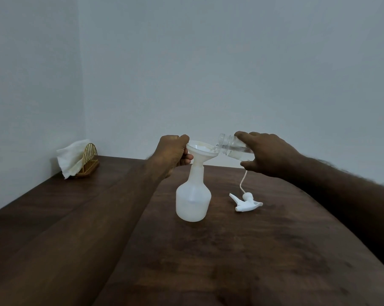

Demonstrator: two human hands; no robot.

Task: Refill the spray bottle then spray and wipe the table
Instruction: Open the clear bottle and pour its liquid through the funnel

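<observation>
Dark brown wood makes up the table, and pale grey walls stand behind it. A white spray bottle stands upright near the middle of the table, with its top off. A white funnel sits in the neck of the bottle.

The left hand holds the funnel by its rim. Its fingers are curled, with the thumb on top of the rim and the other fingers under it.

The right hand grips a clear jar. The fingers wrap over the top of the jar and the thumb is under it. The jar is tipped on its side, and its open mouth is over the right edge of the funnel. Some clear water lies in the jar, down at its mouth.

The spray head lies on the table just to the right of the bottle, and its thin tube runs back toward the right hand.

Far off in the left corner sits a gold wire holder with white napkins in it.
</observation>
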